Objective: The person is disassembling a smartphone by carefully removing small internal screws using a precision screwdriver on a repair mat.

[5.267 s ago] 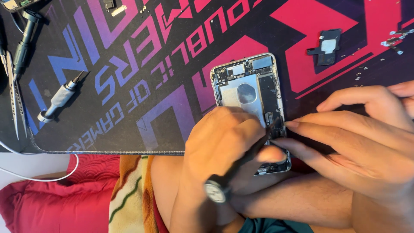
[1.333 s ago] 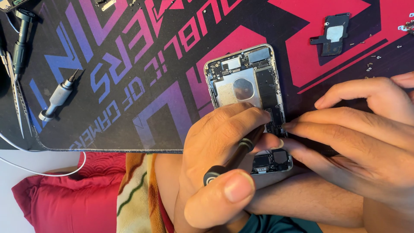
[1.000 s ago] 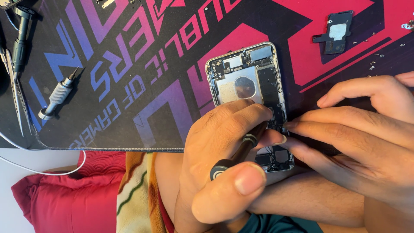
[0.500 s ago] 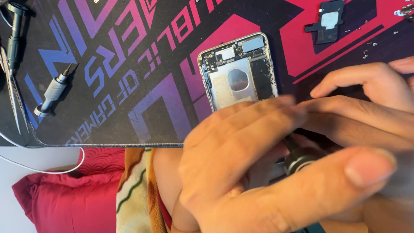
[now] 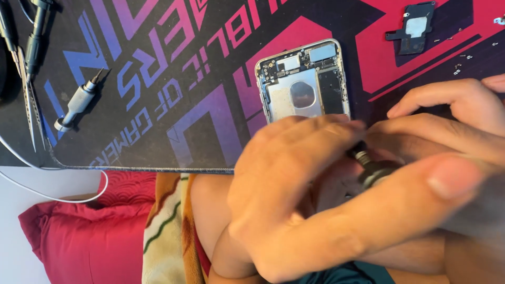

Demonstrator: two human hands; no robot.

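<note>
**Me:** Phone (image 5: 303,79) lies face-down-open on the printed mat (image 5: 173,105), its back cover off and the boards and metal shield bare. My left hand (image 5: 294,184) is curled round a small black-capped screwdriver (image 5: 371,167), fingers closed on the shaft, thumb stretched along beside its cap. The tip goes down at the phone's near end, which my hands hide.

**Other:** And the right?

**Me:** My right hand (image 5: 452,121) lies just beside the phone, fingers stretched toward the driver and pressing down; whether it pinches anything I cannot tell.

**Other:** How far along?

**Me:** I'd judge the middle of a strip-down. One dark module (image 5: 413,26) is already out, lying well beyond the phone to its right on the mat. Loose screws (image 5: 463,60) lie scattered near it. The main boards are still seated, so plenty is left.

**Other:** Count for me.

**Me:** One phone, one removed module, one driver in hand, one spare grey driver (image 5: 79,100) far left of the phone, one pair of tweezers (image 5: 29,94) past that, one white cable (image 5: 63,197) off the mat's edge. Screws: several, too small to count surely.
</note>
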